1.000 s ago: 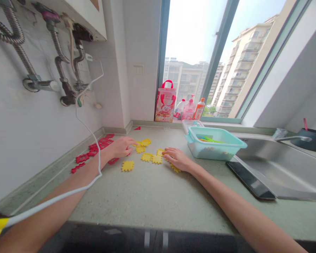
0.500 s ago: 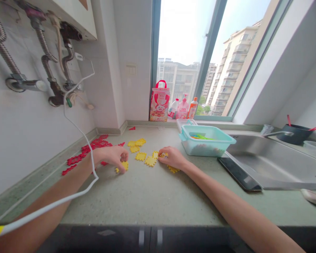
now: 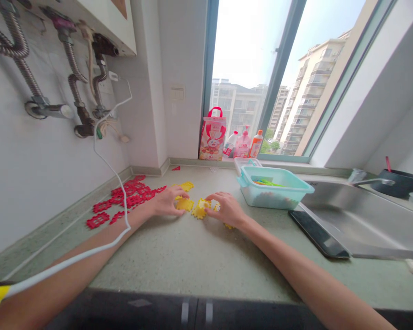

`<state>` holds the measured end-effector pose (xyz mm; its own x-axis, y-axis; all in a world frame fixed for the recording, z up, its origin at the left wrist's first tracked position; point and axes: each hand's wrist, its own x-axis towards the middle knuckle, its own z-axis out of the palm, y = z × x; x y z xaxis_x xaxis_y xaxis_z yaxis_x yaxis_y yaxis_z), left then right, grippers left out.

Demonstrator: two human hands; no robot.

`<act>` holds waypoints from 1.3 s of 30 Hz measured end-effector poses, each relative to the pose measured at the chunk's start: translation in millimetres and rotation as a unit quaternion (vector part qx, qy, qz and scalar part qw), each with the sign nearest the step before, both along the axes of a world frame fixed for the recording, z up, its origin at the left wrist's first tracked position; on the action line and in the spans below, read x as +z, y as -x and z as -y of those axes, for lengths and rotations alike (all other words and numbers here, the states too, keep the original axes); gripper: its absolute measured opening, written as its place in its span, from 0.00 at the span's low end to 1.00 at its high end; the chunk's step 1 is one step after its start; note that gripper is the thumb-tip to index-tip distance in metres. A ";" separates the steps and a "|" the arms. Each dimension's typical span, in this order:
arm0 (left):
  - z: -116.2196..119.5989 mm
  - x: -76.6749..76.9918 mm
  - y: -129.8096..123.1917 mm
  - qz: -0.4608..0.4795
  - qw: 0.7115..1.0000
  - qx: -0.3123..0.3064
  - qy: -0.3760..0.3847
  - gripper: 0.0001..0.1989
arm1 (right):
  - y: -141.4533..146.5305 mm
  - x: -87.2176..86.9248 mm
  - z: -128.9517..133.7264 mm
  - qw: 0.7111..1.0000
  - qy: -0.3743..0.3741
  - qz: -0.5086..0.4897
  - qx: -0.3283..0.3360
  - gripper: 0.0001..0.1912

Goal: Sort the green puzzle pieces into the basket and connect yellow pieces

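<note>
1. Along the speckled green stone countertop point(image 3: 179, 261), yellow foam puzzle pieces point(image 3: 200, 209) with toothed edges lie in a loose group at centre frame, bunched between the two hands, with one more just behind the left hand.
2. Person's left hand point(image 3: 167, 202): fingers extended and gently curved, tips touching a yellow piece. Whether it grips or only rests there, one cannot tell.
3. Person's right hand point(image 3: 227, 210): knuckles arched, fingers curled down onto the yellow pieces at its left. Whether it has hold of them, one cannot tell.
4. Red foam puzzle pieces point(image 3: 131, 197): flat on the counter in a scattered band along the wall, left of the left hand.
5. Teal plastic basket point(image 3: 271, 191): right of the right hand, near but not touching it, with green and yellow items inside.
6. Stainless steel sink point(image 3: 361, 215): right side of the frame, with a flat black slab point(image 3: 318, 233) lying beside its front edge.
7. Braided metal hoses point(image 3: 20, 50): upper left of the frame, on the tiled wall. A white cable point(image 3: 103, 240) hangs below them and crosses the left forearm.
8. Red-and-white bag point(image 3: 212, 135) and plastic bottles point(image 3: 243, 145): on the sill at the back, against the window.
</note>
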<state>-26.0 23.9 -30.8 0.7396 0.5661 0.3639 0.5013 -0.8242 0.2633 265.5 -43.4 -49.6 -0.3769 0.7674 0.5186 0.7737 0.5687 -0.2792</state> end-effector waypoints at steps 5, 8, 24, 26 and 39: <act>-4.7 -2.7 0.8 -0.025 0.999 -0.003 -0.021 0.18 | 14.6 -0.1 11.9 0.999 0.032 0.035 0.025 0.13; -2.0 2.1 -1.1 -0.039 0.999 -0.020 0.000 0.18 | 16.9 2.4 14.3 0.997 0.044 0.050 0.026 0.13; 7.1 -2.1 -7.4 -0.047 0.999 -0.001 0.009 0.24 | -5.4 4.6 6.2 0.993 0.066 0.055 0.077 0.16; 8.3 -1.6 -8.1 -0.052 0.998 0.010 0.017 0.26 | -4.6 4.0 6.2 0.993 0.067 0.053 0.081 0.14; 15.6 7.5 -10.3 -0.056 0.998 0.003 0.014 0.19 | -30.4 20.9 0.4 0.998 0.020 0.051 0.015 0.20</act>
